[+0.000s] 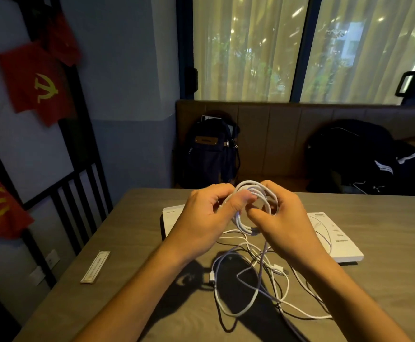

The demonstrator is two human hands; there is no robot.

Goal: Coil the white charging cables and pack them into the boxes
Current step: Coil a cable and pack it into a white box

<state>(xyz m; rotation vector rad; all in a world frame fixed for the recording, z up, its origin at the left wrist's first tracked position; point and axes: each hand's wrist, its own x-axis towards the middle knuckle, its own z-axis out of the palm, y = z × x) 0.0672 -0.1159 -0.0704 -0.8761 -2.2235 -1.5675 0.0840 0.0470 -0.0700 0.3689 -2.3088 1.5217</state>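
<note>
Coil (241,224), part-wound, gripped above table (132,280) by left hand (207,214) and right hand (284,219); other cables (250,287) loose below, near boxes (338,243); packing seemingly unstarted.

Café-like room, padded booth bench (275,124), wooden table (127,280)

cable coil (250,186) partly hidden by left hand (202,217) and right hand (284,219), box (342,245) print unreadable, loose cables (278,269) run off bottom edge
</note>
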